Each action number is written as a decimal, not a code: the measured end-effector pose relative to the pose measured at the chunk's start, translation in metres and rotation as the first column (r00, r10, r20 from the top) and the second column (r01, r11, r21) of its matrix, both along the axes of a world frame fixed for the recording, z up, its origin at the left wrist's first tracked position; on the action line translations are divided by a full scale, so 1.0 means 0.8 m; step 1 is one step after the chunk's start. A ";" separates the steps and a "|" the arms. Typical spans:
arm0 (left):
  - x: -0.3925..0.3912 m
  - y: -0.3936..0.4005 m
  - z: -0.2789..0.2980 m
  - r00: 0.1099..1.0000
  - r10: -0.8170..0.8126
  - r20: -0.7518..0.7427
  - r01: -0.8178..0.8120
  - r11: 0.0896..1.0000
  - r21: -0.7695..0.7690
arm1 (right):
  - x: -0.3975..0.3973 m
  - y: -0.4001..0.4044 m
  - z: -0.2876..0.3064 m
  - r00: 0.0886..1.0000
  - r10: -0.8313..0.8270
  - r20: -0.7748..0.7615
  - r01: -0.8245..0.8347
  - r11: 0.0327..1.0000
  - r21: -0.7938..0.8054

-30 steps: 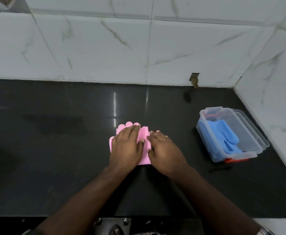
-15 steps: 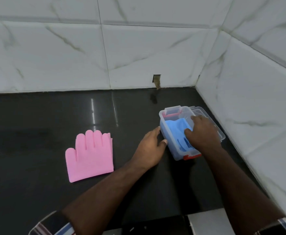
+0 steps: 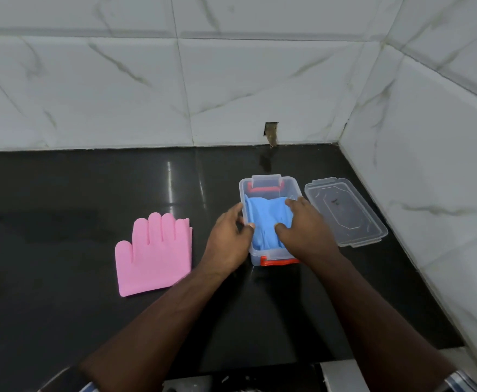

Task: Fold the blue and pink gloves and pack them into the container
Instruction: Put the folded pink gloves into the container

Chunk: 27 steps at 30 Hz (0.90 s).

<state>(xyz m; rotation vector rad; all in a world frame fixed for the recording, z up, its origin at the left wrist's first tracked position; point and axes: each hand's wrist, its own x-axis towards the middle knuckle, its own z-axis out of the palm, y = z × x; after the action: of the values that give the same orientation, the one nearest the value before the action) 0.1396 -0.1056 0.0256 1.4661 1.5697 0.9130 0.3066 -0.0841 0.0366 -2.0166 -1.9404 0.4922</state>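
Both hands work at the clear container [image 3: 271,183] on the dark desk [image 3: 62,188]; the left hand [image 3: 227,239] grips its near-left wall, thumb curled over the rim; the right hand [image 3: 306,230] presses the blue gloves [image 3: 264,219] inside with loosely spread fingers; best to flatten them low, leaving room for the pink gloves [image 3: 152,253], flat well to the left.

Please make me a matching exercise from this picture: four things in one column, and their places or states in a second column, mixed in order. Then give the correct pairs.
Column one:
1. flat pink rubber gloves
2. folded blue rubber gloves
3. clear plastic lid
4. left hand

Column two:
A. lies on the black counter, right of the clear plastic container
B. inside the container, under the right hand
C. holds the container's left wall
D. lie on the counter, left of the container

Pairs: 1-D, 2-B, 3-A, 4-C
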 end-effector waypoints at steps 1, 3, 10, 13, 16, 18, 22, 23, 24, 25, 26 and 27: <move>-0.009 -0.003 0.001 1.000 0.014 0.009 -0.014 1.000 -0.008 | -0.009 0.000 -0.001 1.000 0.025 -0.005 -0.025 1.000 0.000; -0.025 -0.010 0.003 0.999 0.035 0.029 -0.034 0.999 -0.020 | -0.026 -0.001 -0.002 0.998 0.065 -0.017 -0.065 0.998 -0.012; -0.135 -0.033 0.002 0.963 0.175 -0.203 -0.187 0.982 -0.037 | -0.105 -0.027 0.038 0.970 0.220 -0.099 -0.179 0.932 0.315; -0.208 -0.042 -0.011 0.882 0.354 -0.312 -0.362 0.932 0.034 | -0.169 -0.052 0.054 0.895 0.270 -0.354 -0.190 0.951 0.245; -0.257 -0.051 -0.029 0.837 0.378 -0.395 -0.439 0.896 -0.073 | -0.218 -0.060 0.023 0.932 0.267 -0.245 -0.290 0.955 -0.061; -0.271 -0.054 -0.040 0.862 0.259 -0.435 -0.379 0.901 -0.214 | -0.232 -0.056 -0.003 0.968 0.187 -0.167 -0.222 0.950 -0.222; -0.277 -0.052 -0.037 0.938 0.267 -0.222 -0.329 0.889 -0.319 | -0.241 -0.043 -0.021 0.982 0.007 -0.186 -0.077 0.924 -0.374; -0.278 -0.049 -0.036 0.946 0.305 -0.110 -0.324 0.876 -0.357 | -0.243 -0.039 -0.019 0.977 -0.039 -0.210 -0.047 0.921 -0.387; -0.278 -0.046 -0.034 0.943 0.331 -0.021 -0.311 0.862 -0.400 | -0.245 -0.036 -0.018 0.967 -0.090 -0.239 -0.012 0.918 -0.396; -0.280 -0.044 -0.033 0.936 0.349 0.044 -0.297 0.850 -0.436 | -0.246 -0.032 -0.019 0.953 -0.143 -0.266 0.025 0.915 -0.402; -0.282 -0.042 -0.031 0.927 0.363 0.096 -0.280 0.838 -0.468 | -0.247 -0.028 -0.020 0.937 -0.195 -0.290 0.063 0.910 -0.411; -0.285 -0.041 -0.031 0.920 0.368 0.134 -0.262 0.833 -0.488 | -0.248 -0.025 -0.022 0.911 -0.255 -0.325 0.097 0.897 -0.431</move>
<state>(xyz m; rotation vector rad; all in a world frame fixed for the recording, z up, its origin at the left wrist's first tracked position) -0.0881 -0.1388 0.0012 0.7516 1.7379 0.7794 0.1081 -0.1038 0.0192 -2.1102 -1.4910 1.2209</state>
